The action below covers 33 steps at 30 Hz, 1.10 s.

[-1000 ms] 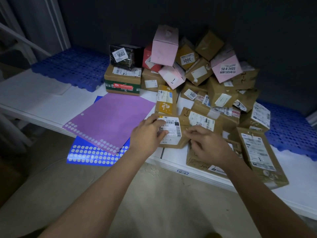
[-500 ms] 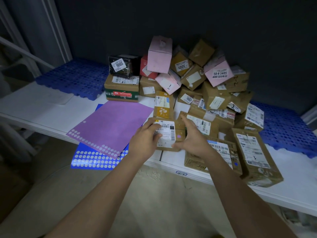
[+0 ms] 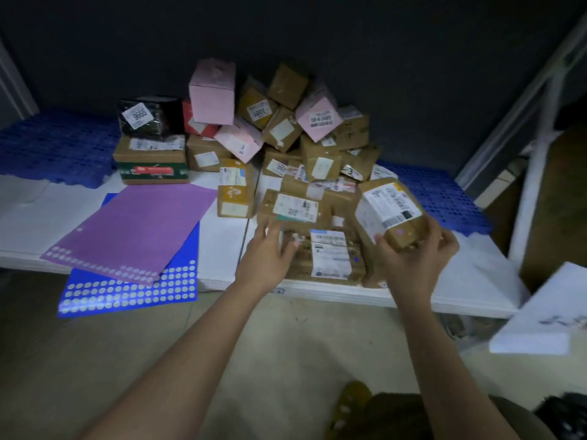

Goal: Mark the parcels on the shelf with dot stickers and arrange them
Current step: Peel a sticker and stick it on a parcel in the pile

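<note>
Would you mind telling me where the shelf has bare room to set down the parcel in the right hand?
Bare white shelf lies between the purple sheet and the flat parcel, and again right of the right hand. The pile behind is crowded.

White tag on the black parcel: "9665", seen upside down. Label on a brown box in the heap: "3001". Label on the tilted pink box: "58-4-3405". Print on the other shipping labels is too blurred to read.
</note>
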{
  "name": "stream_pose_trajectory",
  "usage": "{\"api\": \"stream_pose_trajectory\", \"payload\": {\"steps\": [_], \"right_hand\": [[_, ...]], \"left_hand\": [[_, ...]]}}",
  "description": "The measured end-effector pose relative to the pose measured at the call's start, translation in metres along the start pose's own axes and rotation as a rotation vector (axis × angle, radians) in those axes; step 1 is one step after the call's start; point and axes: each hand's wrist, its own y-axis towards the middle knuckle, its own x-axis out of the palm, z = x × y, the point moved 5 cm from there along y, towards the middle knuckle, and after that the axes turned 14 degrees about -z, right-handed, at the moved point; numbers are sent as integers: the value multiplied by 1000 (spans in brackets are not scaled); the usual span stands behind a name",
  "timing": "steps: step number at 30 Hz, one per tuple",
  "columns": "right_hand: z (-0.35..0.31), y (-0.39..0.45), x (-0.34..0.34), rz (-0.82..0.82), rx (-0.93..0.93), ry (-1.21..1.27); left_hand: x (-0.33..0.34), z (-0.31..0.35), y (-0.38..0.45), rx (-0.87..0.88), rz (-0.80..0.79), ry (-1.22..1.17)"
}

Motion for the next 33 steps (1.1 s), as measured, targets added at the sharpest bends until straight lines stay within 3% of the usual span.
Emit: {"api": "stream_pose_trajectory", "payload": {"steps": [6,11,14,17,19,22,26,33], "right_hand": [[63,25,-65,194,148,-145],[116,33,-48,11,371,-178],[127,36,-31,-151,352,-84],[127,30,-28,-140,334,-175],[117,24,-27,-93,243,-278],[88,11,-15,-49,-63,-342],[38,-1,26,-196,-306,-303],[-27,8,128,-542,-335,-343]], "left_hand": [[56,19,6,-122,-154,75],[84,18,12,-155,-100,174],[90,18,19,-169,-56,237],[93,22,26,-182,-27,271],[95,23,29,-195,-4,291],[95,25,32,-194,-3,290],[80,23,29,-133,-40,179],[15,-15,19,-84,17,166]]}}
